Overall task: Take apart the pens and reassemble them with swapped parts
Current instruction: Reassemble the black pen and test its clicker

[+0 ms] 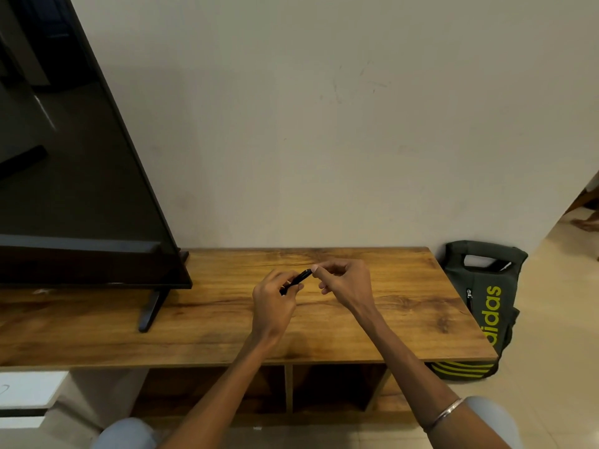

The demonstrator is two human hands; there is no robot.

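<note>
Black and slim, a pen (296, 280) is held just above a wood-grain TV unit (372, 319) as a person works on it with both bare hands. The left hand (274, 301) has its fingers curled round the lower barrel, apparently to keep the body steady and angled up toward the other hand. The right hand (343, 283) meets the pen's upper end with thumb and forefinger drawn together in a narrow pinch, the other fingers loosely curled behind; whether they grip a cap, a tip or a small loose part is too small to tell. Holding the pen over the surface rather than out past its edge looks sensible, since any piece that slips would land on the wood. Only one pen is visible. A dark television (81, 157) stands on its foot to the left, and a grey bag (486, 303) with yellow lettering leans against the unit's right end on the floor.
</note>
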